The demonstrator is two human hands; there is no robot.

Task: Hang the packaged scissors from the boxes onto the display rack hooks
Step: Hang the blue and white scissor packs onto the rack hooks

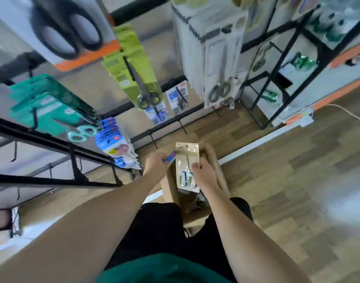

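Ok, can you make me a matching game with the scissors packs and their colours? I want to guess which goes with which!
Things:
1. pack in the right hand
2. pack in the left hand
3. tall pack with black-handled scissors
4. stack of packs on the far left hook

Colours:
A. teal
B. cream
C. lime green
D. blue

Pairs: 1-B, 2-D, 3-C, 4-A

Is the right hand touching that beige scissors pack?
Touching. The head view shows the right hand with fingers curled over the beige scissors pack's right edge, above the cardboard box.
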